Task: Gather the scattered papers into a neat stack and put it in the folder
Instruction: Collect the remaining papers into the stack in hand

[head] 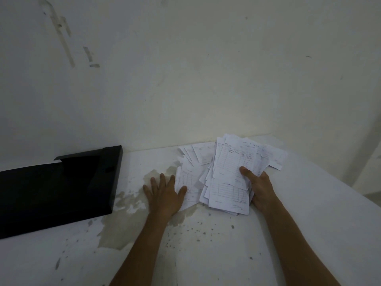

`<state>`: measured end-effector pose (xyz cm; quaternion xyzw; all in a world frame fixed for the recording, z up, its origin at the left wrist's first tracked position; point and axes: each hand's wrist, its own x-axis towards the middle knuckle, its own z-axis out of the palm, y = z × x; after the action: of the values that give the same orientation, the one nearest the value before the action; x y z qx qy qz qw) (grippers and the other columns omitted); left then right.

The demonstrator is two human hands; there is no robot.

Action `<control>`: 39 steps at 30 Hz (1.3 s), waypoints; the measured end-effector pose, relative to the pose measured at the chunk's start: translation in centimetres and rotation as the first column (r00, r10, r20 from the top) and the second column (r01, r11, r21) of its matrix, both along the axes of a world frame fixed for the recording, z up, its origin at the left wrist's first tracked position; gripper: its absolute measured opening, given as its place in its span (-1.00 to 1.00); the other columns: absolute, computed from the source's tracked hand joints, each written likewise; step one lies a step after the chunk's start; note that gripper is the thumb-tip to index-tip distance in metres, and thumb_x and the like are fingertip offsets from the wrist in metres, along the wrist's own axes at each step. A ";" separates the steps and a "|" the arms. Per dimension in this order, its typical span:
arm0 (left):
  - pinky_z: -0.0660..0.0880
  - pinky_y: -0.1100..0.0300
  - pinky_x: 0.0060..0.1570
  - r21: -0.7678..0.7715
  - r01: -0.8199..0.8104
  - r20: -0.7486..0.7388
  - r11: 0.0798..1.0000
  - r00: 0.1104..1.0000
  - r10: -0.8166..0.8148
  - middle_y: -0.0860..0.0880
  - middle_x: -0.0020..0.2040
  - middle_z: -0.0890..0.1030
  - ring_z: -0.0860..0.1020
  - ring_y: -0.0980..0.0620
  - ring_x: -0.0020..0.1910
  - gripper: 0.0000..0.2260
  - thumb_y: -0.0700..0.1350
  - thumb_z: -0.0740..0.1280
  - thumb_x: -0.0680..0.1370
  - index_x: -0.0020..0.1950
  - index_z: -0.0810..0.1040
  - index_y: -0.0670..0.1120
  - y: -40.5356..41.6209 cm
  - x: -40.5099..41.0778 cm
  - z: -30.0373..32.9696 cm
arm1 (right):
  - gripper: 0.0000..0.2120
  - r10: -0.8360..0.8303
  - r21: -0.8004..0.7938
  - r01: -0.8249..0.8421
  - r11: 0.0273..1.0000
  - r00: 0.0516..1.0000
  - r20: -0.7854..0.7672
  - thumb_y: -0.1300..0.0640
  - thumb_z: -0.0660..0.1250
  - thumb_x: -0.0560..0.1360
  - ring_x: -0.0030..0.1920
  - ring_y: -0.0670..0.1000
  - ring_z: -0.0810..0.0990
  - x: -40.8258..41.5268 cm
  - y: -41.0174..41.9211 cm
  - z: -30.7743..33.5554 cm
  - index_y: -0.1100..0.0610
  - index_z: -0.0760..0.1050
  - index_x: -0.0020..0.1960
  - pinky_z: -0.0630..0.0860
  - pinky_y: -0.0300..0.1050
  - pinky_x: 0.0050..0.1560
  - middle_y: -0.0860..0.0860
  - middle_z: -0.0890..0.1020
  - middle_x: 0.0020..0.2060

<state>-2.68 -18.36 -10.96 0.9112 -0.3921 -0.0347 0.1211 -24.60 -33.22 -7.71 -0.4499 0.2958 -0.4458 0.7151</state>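
Right hand (260, 182) gripping uneven bundle of ruled forms (233, 174), thumb clamping on top, fingers hidden underneath. Left hand (165, 193) lying flat, fingers straight and spread, thumb pressing edge of loose sheet (188, 182) on stained white table (206, 244). More loose forms (198, 154) fanning behind, near wall. Black folder (57, 188) sitting well apart, at left. Judging gathering partly done; squaring and filing still remaining.

A dim, off-white wall (185, 69) fills the upper view, scuffed with grey streaks at its upper left. Below it runs a white worktop (226, 244), its paint chipped and speckled with grey-brown patches.
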 end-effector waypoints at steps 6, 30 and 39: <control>-0.05 -0.14 0.53 -0.414 0.080 -0.050 0.907 0.993 -0.110 -0.05 0.48 0.39 0.31 -0.09 0.47 -0.49 0.07 0.20 0.64 0.57 0.13 0.13 0.8 0.1 -0.4 | -0.71 0.036 -0.006 -0.036 0.999 0.999 0.017 0.29 0.36 0.56 0.02 0.13 0.74 -0.1 0.2 0.0 0.14 0.53 0.27 0.67 -0.01 -0.17 0.08 0.73 0.08; 0.58 0.09 0.10 -0.590 -0.223 -0.804 0.776 0.073 -0.590 -0.22 0.33 0.54 0.66 -0.03 0.11 -0.21 0.16 0.54 0.31 0.39 0.45 -0.23 3.4 -1.2 4.3 | -0.60 0.289 -0.151 -0.305 0.940 0.950 -0.122 0.23 0.43 0.54 0.18 0.14 0.67 4.5 5.6 -0.4 0.15 0.49 0.36 0.59 0.20 0.21 0.09 0.68 0.20; 0.54 0.00 0.21 -0.618 -0.259 -0.754 0.743 0.462 -0.466 0.01 0.18 0.66 0.63 -0.01 0.14 -0.65 -0.03 0.46 0.49 0.26 0.56 0.06 3.1 -0.5 3.2 | -0.34 0.232 -0.322 -0.340 0.883 0.915 -0.331 -0.02 0.43 0.54 0.28 -0.13 0.54 6.5 7.1 -0.6 -0.04 0.18 0.52 0.57 -0.15 0.24 -0.11 0.51 0.34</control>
<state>-3.16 -15.30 -7.73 0.6233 -0.3162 -0.3656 0.6147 -18.07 -26.10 -8.28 -0.6754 0.2344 -0.3132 0.6251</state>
